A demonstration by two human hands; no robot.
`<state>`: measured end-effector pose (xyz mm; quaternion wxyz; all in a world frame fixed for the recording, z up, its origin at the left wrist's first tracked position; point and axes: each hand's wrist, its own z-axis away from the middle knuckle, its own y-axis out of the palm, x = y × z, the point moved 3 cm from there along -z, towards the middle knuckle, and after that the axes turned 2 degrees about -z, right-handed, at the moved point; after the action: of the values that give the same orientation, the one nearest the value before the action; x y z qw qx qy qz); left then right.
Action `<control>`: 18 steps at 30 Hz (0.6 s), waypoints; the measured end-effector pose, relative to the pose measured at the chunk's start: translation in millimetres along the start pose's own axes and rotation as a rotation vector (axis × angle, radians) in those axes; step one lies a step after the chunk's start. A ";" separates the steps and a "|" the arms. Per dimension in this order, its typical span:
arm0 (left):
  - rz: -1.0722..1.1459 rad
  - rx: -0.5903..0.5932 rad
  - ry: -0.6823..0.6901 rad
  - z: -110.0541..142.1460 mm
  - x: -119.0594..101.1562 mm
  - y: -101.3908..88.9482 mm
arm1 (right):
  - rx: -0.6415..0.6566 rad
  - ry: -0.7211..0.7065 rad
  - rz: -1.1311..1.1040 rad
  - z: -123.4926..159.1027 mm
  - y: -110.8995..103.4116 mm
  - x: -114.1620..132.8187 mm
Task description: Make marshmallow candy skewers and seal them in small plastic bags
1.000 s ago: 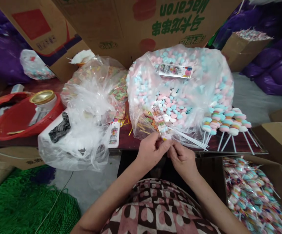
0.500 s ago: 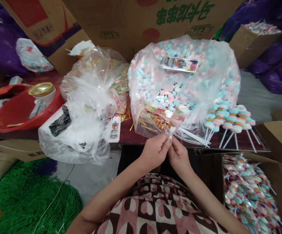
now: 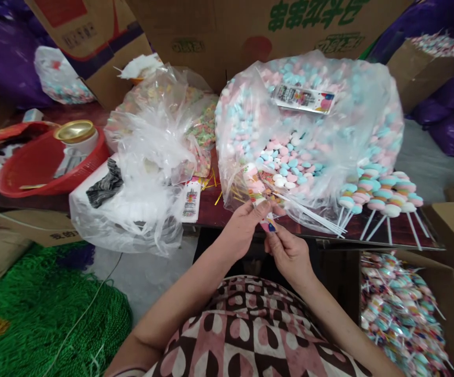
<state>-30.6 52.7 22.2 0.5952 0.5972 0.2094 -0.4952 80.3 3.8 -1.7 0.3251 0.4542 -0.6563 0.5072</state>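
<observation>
My left hand point(image 3: 244, 225) is closed around a marshmallow stick point(image 3: 253, 180) in a clear printed wrapper, which tilts up to the left. At its lower end my right hand point(image 3: 291, 254) pinches the blue-and-red printed part of the wrapper. The stick inside cannot be made out. Just behind lies a big clear bag point(image 3: 309, 125) of pink, blue and white marshmallows, its mouth towards me. White sticks point(image 3: 313, 213) lie at the bag's mouth, right of my hands. Several unwrapped marshmallow sticks point(image 3: 387, 196) rest further right at the table edge.
A cardboard box point(image 3: 452, 309) of wrapped marshmallow sticks stands below on the right. On the left are a red basket point(image 3: 26, 175), a white plastic bag point(image 3: 144, 209) and a bag of coloured candy rings point(image 3: 199, 115). Printed wrappers point(image 3: 191, 201) lie near yellow ties point(image 3: 213, 180).
The wrapped marshmallow stick has swung to a left tilt, and its printed lower end now shows between my hands. My right hand has moved slightly down, apart from the left. The view has shifted a little.
</observation>
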 end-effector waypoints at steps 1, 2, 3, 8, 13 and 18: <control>0.002 0.013 -0.019 0.9 0.8 0.7 | 0.007 0.012 -0.002 -0.1 -0.1 0.3; 0.003 0.022 -0.033 1.9 1.6 1.1 | 0.017 0.023 -0.006 -0.4 -0.2 0.6; 0.001 0.025 -0.042 2.8 2.4 1.4 | 0.026 0.033 -0.013 -0.7 0.0 1.1; -0.038 -0.001 -0.065 5.3 7.7 1.0 | 0.034 0.082 -0.053 -3.5 3.3 7.9; -0.008 0.053 -0.065 6.2 6.3 -9.1 | 0.261 0.085 -0.040 -14.1 -9.2 10.7; 0.058 0.258 -0.076 17.5 -4.6 -4.7 | 0.070 0.254 -0.310 -32.7 -45.1 -1.3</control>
<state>-42.5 39.1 27.2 0.5348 0.6555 0.1039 -0.5230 121.5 32.3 22.8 0.4635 0.4934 -0.5142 0.5267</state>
